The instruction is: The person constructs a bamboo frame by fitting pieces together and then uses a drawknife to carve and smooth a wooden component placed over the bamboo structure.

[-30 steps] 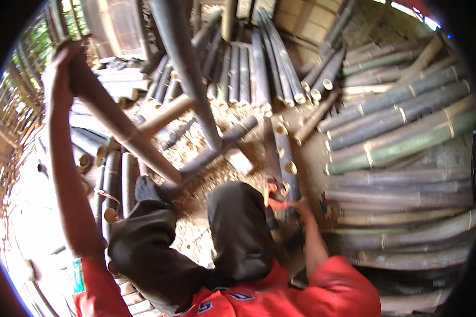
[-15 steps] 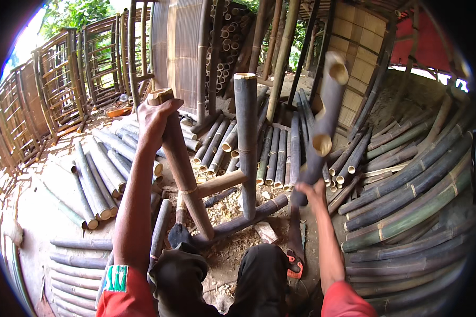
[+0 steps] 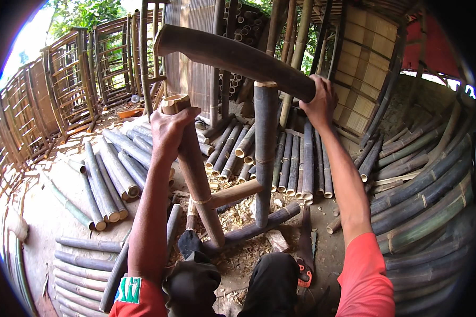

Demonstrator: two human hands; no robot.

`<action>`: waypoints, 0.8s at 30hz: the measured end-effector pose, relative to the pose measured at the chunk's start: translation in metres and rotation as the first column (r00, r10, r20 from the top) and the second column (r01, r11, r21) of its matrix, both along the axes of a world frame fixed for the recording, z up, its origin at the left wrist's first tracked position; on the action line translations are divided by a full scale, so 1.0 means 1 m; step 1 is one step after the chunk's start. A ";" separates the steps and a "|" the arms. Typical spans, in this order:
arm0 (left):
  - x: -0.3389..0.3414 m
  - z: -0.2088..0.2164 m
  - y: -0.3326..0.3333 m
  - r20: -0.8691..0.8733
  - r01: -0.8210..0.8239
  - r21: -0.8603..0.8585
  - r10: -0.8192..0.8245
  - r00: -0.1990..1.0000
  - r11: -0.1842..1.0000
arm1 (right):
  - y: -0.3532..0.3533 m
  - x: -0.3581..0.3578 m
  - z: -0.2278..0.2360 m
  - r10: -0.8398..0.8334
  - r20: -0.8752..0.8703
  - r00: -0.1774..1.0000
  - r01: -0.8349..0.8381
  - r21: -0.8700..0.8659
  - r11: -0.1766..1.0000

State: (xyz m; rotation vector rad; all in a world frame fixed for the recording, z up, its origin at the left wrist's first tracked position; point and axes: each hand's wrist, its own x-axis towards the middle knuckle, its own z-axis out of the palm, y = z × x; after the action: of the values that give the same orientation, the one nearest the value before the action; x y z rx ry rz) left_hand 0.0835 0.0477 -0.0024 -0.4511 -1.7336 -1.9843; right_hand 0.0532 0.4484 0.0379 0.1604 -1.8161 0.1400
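Observation:
My left hand (image 3: pixel 172 129) is closed round the top of the left bamboo post (image 3: pixel 195 174), its fingers partly hidden behind it. That post and a darker right bamboo post (image 3: pixel 266 132) stand in a bottom bamboo pole (image 3: pixel 264 221) on the ground. A short bamboo crossbar (image 3: pixel 235 194) links the two posts low down. Above their tops, my right hand (image 3: pixel 320 103) grips a dark bamboo tube (image 3: pixel 232 58) by its right end. This tube lies nearly level, slanting down to the right, apart from the left post. Whether it touches the right post I cannot tell.
Cut bamboo poles (image 3: pixel 108 185) lie in piles at left, with long stacked poles (image 3: pixel 418 216) at right. A saw (image 3: pixel 304 272) with an orange handle rests by my knee. Wood chips (image 3: pixel 243 232) cover the ground. Bamboo frames (image 3: pixel 69 79) line the back left.
My right hand has moved up and turned the bamboo tube from steep to nearly level above the posts. Its openings no longer show. My left hand keeps its grip; the view has shifted slightly.

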 end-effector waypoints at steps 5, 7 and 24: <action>0.003 0.000 0.000 0.017 -0.044 -0.029 0.045 0.999 0.999 | 0.006 -0.017 0.019 0.097 -0.107 0.989 -0.083 0.130 0.988; 0.005 -0.007 0.002 0.013 -0.054 0.018 0.054 0.998 0.998 | 0.011 -0.015 0.033 0.120 -0.141 0.983 -0.090 0.200 0.976; 0.001 0.044 -0.004 -0.272 0.256 0.533 -0.123 0.954 0.806 | 0.069 0.075 0.222 0.594 0.027 0.804 -0.594 -0.025 0.804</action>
State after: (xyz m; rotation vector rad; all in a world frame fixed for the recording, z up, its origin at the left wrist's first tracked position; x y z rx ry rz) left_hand 0.0844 0.0437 0.0414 -0.6246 -0.9180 -2.3544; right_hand 0.1277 0.5173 0.2601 0.7255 -1.7421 0.6057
